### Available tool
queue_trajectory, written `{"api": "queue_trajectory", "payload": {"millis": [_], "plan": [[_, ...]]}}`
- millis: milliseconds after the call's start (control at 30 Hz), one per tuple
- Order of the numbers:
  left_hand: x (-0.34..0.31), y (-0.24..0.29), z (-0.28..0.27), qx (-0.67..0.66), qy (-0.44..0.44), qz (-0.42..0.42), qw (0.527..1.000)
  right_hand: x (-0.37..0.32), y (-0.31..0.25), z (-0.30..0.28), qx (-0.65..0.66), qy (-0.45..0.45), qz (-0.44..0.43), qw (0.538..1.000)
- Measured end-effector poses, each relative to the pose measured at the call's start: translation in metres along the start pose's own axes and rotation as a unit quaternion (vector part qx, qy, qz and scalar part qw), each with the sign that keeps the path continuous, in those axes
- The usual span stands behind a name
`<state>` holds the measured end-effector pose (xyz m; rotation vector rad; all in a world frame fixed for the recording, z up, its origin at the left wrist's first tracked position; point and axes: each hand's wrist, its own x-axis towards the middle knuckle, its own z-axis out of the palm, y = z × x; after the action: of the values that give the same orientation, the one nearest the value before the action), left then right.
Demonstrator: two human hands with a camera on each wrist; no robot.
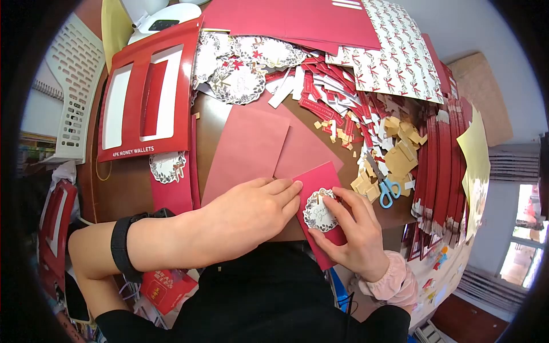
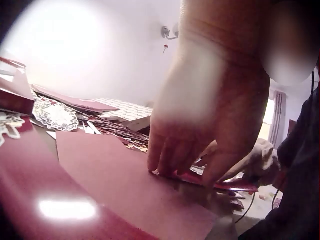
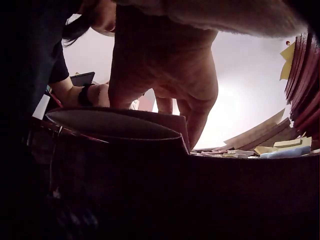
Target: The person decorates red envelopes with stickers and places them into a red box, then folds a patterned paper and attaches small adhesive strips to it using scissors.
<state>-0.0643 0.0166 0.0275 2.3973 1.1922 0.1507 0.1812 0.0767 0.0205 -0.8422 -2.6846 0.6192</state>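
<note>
A red card [image 1: 321,174] lies at a slant at the table's front edge, with a round floral tag [image 1: 320,212] on its face. My left hand [image 1: 243,212] rests its fingertips on the card's left edge, fingers together and nearly straight; the left wrist view shows this hand [image 2: 200,120] from the wrist side, over the red paper. With thumb and fingers at opposite edges of the tag, my right hand [image 1: 359,235] holds it against the card. In the right wrist view the right hand's [image 3: 165,75] fingertips are partly hidden behind a dark curved edge.
Two dull red sheets [image 1: 249,143] lie beyond the left hand. Blue-handled scissors [image 1: 388,191] and paper scraps [image 1: 400,160] lie to the right, beside stacked red wallets [image 1: 440,166]. Floral tags [image 1: 237,80] are at the back; a red window package [image 1: 146,91] stands left.
</note>
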Motion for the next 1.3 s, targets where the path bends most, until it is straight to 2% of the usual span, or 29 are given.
{"api": "queue_trajectory", "payload": {"millis": [267,667,767,833,1033,1200,1267,1300], "plan": [[-0.001,0.001,0.000,-0.014,0.022,0.000,1.000,0.001,0.000,0.001,-0.022,-0.008,-0.006,1.000],[0.000,0.003,0.000,0.007,0.010,-0.003,1.000,0.008,-0.005,0.002,-0.108,-0.021,-0.039,0.993],[0.000,0.003,0.001,0.008,0.009,-0.006,1.000,0.010,0.004,0.001,-0.116,-0.021,-0.064,0.991],[-0.001,0.004,0.001,0.023,0.005,-0.004,1.000,0.012,0.007,-0.006,-0.175,-0.059,-0.109,0.977],[0.000,0.007,0.002,0.066,0.000,0.000,0.998,0.012,0.010,-0.003,-0.176,-0.074,-0.128,0.973],[-0.001,0.011,0.002,0.104,-0.004,-0.005,0.995,0.006,0.013,-0.015,-0.158,-0.030,-0.143,0.976],[-0.003,0.011,0.009,0.110,0.015,-0.001,0.994,-0.009,0.005,-0.019,-0.103,-0.001,-0.136,0.985],[-0.003,0.012,0.014,0.125,0.029,-0.004,0.992,-0.017,0.003,-0.022,-0.094,-0.020,-0.157,0.983]]}}
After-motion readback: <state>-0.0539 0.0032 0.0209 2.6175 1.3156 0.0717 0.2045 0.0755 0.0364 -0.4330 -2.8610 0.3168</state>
